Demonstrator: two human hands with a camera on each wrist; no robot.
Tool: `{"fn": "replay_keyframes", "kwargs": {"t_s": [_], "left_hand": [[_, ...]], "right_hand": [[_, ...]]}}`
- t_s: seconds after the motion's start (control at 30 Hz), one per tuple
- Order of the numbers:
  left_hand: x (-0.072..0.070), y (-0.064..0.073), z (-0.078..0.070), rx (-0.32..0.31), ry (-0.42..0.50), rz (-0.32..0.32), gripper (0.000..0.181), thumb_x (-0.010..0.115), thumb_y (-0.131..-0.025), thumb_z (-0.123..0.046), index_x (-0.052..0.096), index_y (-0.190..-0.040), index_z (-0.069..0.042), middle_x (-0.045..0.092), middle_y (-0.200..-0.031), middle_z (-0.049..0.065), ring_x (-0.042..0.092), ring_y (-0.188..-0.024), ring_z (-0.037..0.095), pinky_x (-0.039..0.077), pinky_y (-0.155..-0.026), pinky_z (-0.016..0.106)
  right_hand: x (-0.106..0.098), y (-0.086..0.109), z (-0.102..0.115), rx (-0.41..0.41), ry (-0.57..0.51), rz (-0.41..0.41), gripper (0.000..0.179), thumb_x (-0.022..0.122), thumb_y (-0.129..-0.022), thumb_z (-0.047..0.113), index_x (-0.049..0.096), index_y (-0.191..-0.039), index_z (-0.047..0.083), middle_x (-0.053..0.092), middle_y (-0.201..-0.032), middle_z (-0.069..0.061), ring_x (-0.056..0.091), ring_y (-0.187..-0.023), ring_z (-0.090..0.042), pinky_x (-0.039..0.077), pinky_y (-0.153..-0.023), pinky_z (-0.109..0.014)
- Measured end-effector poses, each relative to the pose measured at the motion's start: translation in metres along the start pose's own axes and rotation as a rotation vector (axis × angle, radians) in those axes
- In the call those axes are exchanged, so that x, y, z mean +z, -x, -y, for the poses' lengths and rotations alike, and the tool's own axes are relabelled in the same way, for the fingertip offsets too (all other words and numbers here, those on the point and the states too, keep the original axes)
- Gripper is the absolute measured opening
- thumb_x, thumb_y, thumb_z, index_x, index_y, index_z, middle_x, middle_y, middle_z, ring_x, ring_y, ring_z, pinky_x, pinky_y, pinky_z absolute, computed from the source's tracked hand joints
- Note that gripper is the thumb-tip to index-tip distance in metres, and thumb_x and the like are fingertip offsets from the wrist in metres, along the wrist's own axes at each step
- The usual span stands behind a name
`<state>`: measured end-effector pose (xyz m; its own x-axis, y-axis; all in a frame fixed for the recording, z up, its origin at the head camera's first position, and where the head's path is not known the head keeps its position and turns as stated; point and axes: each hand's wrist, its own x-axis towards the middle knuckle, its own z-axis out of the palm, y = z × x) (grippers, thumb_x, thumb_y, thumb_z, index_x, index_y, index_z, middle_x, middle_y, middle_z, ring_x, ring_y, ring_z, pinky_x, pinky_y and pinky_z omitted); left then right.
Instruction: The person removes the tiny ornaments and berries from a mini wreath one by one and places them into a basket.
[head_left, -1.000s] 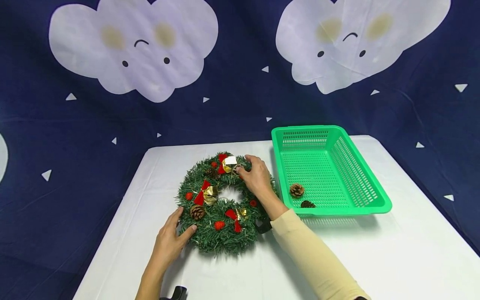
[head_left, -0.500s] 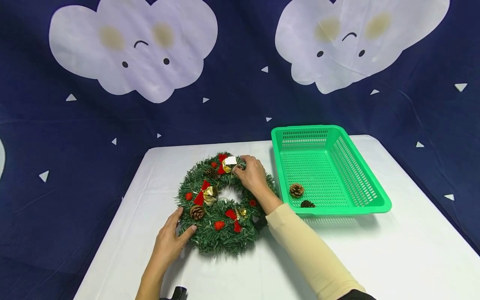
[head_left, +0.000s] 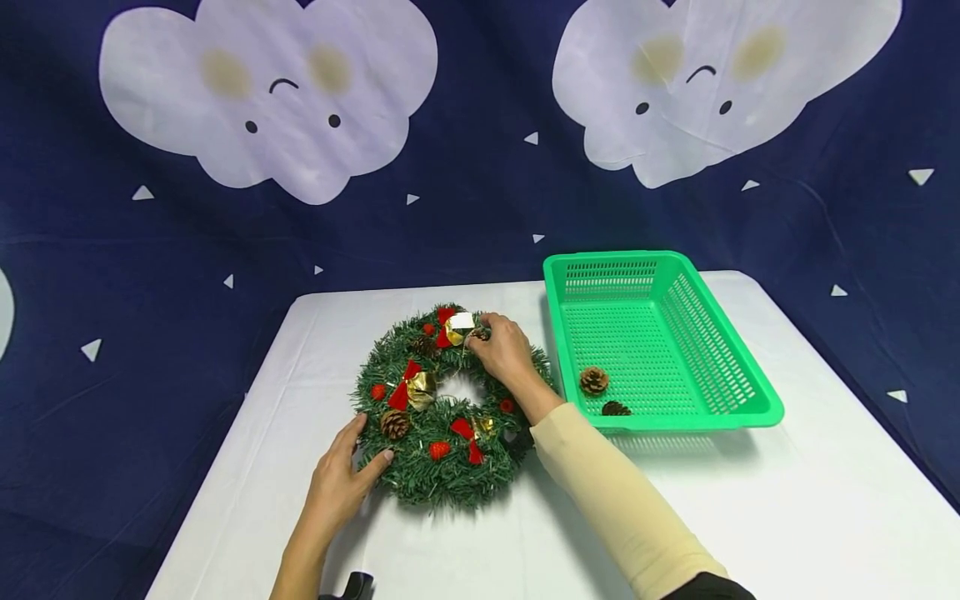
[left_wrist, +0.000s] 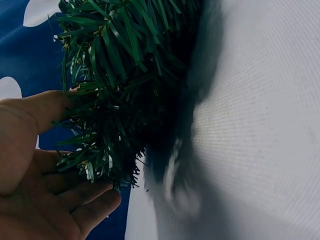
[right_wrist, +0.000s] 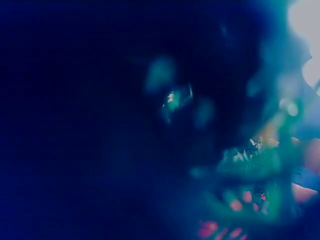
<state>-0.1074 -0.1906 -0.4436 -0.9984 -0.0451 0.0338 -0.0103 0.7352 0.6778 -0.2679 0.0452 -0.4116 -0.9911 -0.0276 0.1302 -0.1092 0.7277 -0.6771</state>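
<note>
A green tinsel wreath lies flat, dressed with red-and-gold bows, red berries and pine cones. My left hand holds its near left edge; the left wrist view shows the thumb and fingers on either side of the green strands. At the wreath's far right part, my right hand pinches a small pine cone, partly hidden by the fingers. Beside it is a gold bell bow with a white tag. Dark, blurred strands fill most of the right wrist view, and the fingertips there are unclear.
Right of the wreath stands a green plastic basket with two pine cones, one brown and one darker. Both wreath and basket are on a white-covered table. A dark blue cloth with clouds hangs behind.
My right hand has shifted slightly left along the wreath, and more of the pine cone at its fingertips shows. The left hand and the basket have stayed in place.
</note>
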Motion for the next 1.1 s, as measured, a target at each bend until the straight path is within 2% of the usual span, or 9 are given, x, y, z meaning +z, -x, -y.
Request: {"fn": "replay_keyframes", "kwargs": {"t_s": [0.27, 0.73, 1.1], "left_hand": [[-0.001, 0.0, -0.001, 0.006, 0.0, -0.012, 0.074, 0.064, -0.089, -0.031, 0.029, -0.147, -0.002, 0.031, -0.151, 0.022, 0.04, -0.13, 0.047, 0.037, -0.102, 0.062], [-0.001, 0.0, 0.001, -0.008, 0.003, 0.01, 0.075, 0.065, -0.089, -0.031, 0.027, -0.148, -0.004, 0.03, -0.152, 0.02, 0.04, -0.131, 0.046, 0.034, -0.106, 0.061], [-0.001, 0.002, 0.0, 0.016, -0.003, -0.017, 0.074, 0.065, -0.088, -0.029, 0.029, -0.147, -0.003, 0.032, -0.151, 0.022, 0.044, -0.127, 0.047, 0.037, -0.103, 0.061]], "right_hand": [[0.002, -0.003, 0.001, 0.016, 0.019, 0.019, 0.046, 0.069, -0.086, 0.032, 0.06, -0.126, 0.012, 0.065, -0.123, -0.009, 0.061, -0.11, -0.03, 0.049, -0.093, -0.044], [0.008, -0.006, -0.005, 0.016, 0.057, 0.029, 0.045, 0.068, -0.086, 0.033, 0.06, -0.126, 0.013, 0.066, -0.121, -0.01, 0.062, -0.109, -0.03, 0.05, -0.092, -0.044], [0.012, -0.008, -0.007, 0.024, 0.072, 0.026, 0.044, 0.069, -0.085, 0.031, 0.061, -0.124, 0.012, 0.067, -0.117, -0.012, 0.063, -0.105, -0.031, 0.051, -0.089, -0.044]]}}
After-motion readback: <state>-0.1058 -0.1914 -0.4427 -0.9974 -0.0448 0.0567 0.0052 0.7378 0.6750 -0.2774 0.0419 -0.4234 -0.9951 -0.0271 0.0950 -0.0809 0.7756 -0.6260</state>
